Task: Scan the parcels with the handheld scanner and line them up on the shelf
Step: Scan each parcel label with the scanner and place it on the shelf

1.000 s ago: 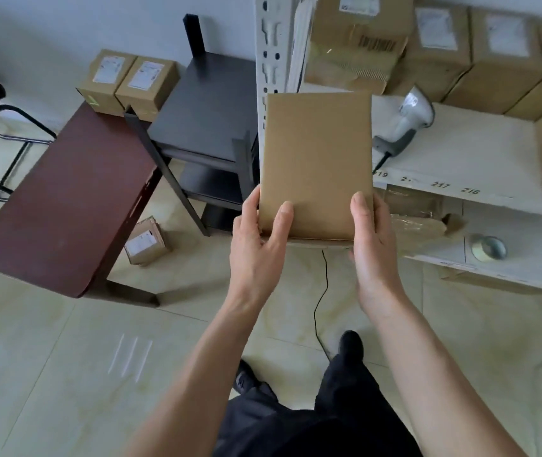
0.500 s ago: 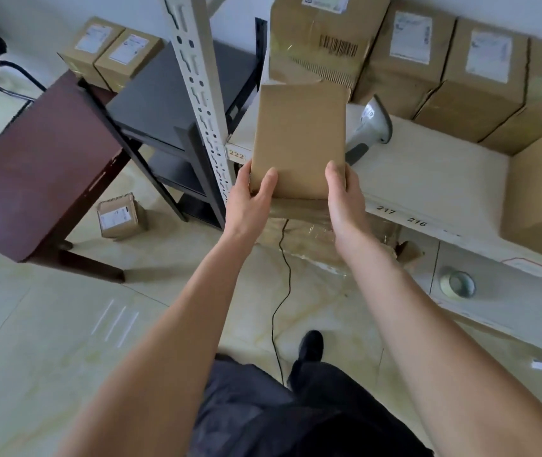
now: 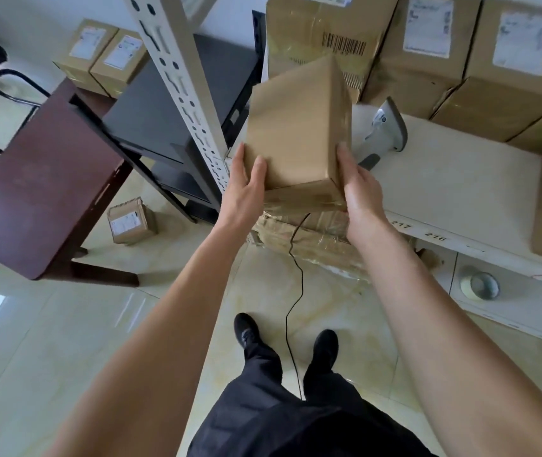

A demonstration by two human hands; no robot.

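Hands were stretched forward on nearly straight arms, with a plain brown parcel (image 3: 296,127) gripped between them above the front edge of the shelf (image 3: 454,179). The left hand (image 3: 246,183) was clasped against the parcel's left side, thumb laid across its near face. The right hand (image 3: 358,189) was wrapped around the lower right corner, fingers hidden beneath. The handheld scanner (image 3: 388,133) was seen lying on the shelf just right of the parcel, before a row of labelled boxes (image 3: 427,44).
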